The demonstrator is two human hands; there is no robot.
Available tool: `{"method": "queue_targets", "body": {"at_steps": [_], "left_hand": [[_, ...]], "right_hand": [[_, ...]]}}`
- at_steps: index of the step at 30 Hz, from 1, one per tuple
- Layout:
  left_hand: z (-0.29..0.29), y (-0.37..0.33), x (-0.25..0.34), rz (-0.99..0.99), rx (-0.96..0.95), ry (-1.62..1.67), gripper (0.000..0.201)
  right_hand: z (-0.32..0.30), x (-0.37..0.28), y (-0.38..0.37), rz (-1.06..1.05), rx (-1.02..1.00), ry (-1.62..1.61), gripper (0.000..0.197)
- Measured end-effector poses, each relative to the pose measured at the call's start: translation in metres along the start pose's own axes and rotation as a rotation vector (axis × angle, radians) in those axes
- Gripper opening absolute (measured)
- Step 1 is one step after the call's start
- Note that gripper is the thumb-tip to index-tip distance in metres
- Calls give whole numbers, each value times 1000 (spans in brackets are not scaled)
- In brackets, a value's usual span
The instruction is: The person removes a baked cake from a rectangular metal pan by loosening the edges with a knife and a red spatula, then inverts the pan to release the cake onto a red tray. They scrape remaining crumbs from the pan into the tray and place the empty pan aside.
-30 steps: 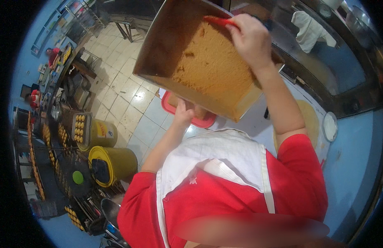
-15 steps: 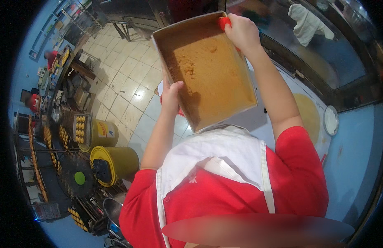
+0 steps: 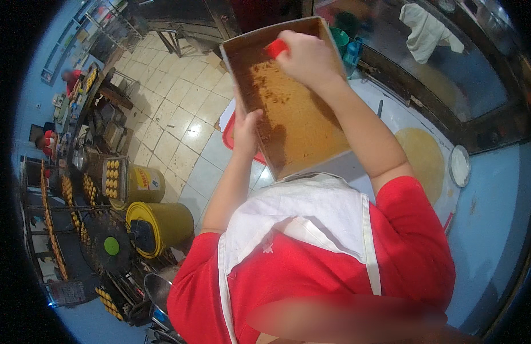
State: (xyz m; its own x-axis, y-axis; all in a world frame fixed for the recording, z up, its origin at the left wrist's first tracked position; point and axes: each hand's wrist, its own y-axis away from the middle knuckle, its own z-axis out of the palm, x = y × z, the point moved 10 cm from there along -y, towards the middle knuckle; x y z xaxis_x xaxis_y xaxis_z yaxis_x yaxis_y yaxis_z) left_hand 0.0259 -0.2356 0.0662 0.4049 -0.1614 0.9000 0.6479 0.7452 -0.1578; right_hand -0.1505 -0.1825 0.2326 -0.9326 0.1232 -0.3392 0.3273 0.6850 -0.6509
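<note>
Tilted toward me over the table is a deep rectangular pan point(image 3: 259, 38), with orange-brown paste point(image 3: 302, 135) spread over its inside. My left hand point(image 3: 249, 132) grips the pan's left wall, thumb over the rim. Inside the pan, near its far end, my right hand point(image 3: 308, 60) is closed round a red scraper point(image 3: 275, 49); the fingers hide part of it. Crumbly streaks of paste lie just below the scraper. A red tray point(image 3: 228, 135) shows partly behind my left hand and the pan.
On the white table to the right are a round yellowish sheet point(image 3: 420, 155), a white bowl point(image 3: 459, 166) and a dark-bladed tool point(image 3: 380, 108). A green cup point(image 3: 339, 39) and a blue bottle point(image 3: 352, 56) stand beyond the pan. Yellow bins point(image 3: 172, 221) stand left; two people work farther off.
My right hand has moved left from the pan's far right corner, taking the red scraper across the far end. The pan has shifted slightly right, and more of the red tray shows.
</note>
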Motion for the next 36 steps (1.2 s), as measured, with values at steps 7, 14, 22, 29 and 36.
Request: {"method": "queue_targets", "body": {"at_steps": [7, 14, 22, 29, 36], "left_hand": [[-6, 8, 3, 41, 103, -178, 96], [-9, 4, -8, -49, 63, -76, 93], [-13, 4, -11, -145, -8, 11, 94], [-18, 5, -19, -151, -43, -31, 87], [-22, 3, -14, -123, -48, -45, 91]], "right_hand": [[-42, 99, -16, 364, 102, 112, 29], [-35, 57, -22, 32, -105, 138, 26], [-22, 54, 3, -34, 81, -57, 21], [48, 36, 67, 51, -220, -477, 17], [66, -22, 128, -94, -654, -399, 19]]}}
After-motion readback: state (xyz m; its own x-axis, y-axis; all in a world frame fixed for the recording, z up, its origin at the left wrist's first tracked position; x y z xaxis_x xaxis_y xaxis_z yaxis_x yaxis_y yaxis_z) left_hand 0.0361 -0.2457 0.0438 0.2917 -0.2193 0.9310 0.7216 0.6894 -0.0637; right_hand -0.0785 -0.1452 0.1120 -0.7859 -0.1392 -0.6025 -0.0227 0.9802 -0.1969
